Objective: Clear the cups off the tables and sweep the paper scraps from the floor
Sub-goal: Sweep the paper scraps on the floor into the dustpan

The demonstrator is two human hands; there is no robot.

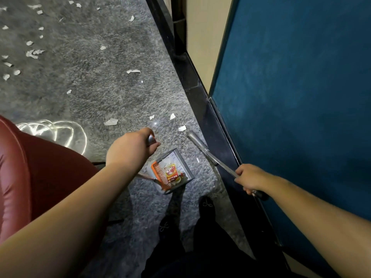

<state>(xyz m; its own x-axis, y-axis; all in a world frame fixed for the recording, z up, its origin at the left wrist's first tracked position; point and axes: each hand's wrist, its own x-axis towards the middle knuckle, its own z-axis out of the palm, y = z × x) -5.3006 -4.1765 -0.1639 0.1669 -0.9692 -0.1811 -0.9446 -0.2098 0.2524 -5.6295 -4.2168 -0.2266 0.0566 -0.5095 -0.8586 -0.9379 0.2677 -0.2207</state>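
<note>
- Gripping the dustpan handle (pixel 151 139), the left hand (pixel 130 149) has its fingers curled round the metal grip; the dustpan (pixel 172 171) stands on the floor (pixel 90 87) just ahead of the person's shoes, already holding a wrapper and some scraps behind its orange comb.
- The right hand (pixel 251 180) is wrapped round the broom handle (pixel 208 153), which slants forward along the dark skirting beside the blue wall (pixel 291 97). The broom's head is not clearly visible.
- Scraps (pixel 111 121) lie near the pan's open mouth, a few just beyond it, with many more scattered well away at the upper left.
- To do this step well, it likely pays to keep the pan's lip flat on the floor and angled toward the nearest scraps, then draw the broom in short strokes so light paper does not flutter aside.
- Working from the wall side outward should gather the pieces by the skirting first.
- The red chair (pixel 30 167) at left crowds the left arm, so pan moves should be small.
- No cups or tables are in view.
</note>
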